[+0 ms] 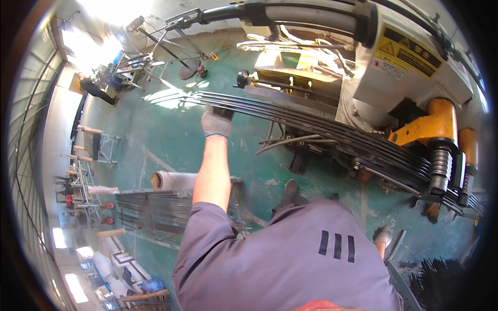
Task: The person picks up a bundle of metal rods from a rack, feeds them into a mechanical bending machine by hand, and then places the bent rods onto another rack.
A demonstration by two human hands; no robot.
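A bundle of long, thin, dark metal rods (290,116) runs from the upper middle to the machine at the right. Toward the bundle's left end my left hand (217,122), in a grey-white work glove, is closed around the rods; the fingertips are partly hidden. My left arm reaches out straight from the body. Low at my right side, my right hand (383,236) is also gloved and lies close to a grey metal bar (397,244). Its fingers are too small and shaded to make out. Over the rods' right part stand yellow machine arms (426,125) and a coil spring (441,166).
A white machine housing (386,65) with a warning label stands at upper right. Behind my left arm is a white roll (176,181) beside a rack of metal rods (150,210). Black bristle-like pieces (438,280) lie at lower right. Another person (96,89) is far left.
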